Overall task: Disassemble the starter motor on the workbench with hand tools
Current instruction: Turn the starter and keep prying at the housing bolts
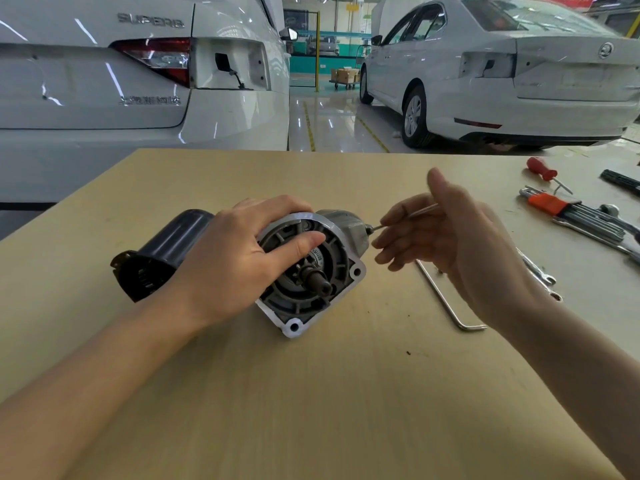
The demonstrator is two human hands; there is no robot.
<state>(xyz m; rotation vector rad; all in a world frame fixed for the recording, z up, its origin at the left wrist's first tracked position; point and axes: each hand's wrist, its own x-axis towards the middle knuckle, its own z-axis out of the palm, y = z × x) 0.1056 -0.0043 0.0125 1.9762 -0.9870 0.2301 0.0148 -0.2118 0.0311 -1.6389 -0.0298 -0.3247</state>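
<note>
The starter motor (pixel 311 271) lies on its side in the middle of the wooden workbench (pixel 311 393), black body to the left, aluminium drive end with its shaft facing me. My left hand (pixel 239 258) grips it over the top, thumb on the drive-end face. My right hand (pixel 446 233) hovers just right of the housing, fingers loosely spread. A thin hex key (pixel 398 220) runs between those fingers, its tip set in a bolt on the housing's right side.
A long L-shaped hex key (pixel 446 299) lies on the bench under my right wrist. At the far right lie a red-handled screwdriver (pixel 542 169), an orange-holdered hex key set (pixel 568 211) and spanners (pixel 538 271). Two white cars stand beyond the bench.
</note>
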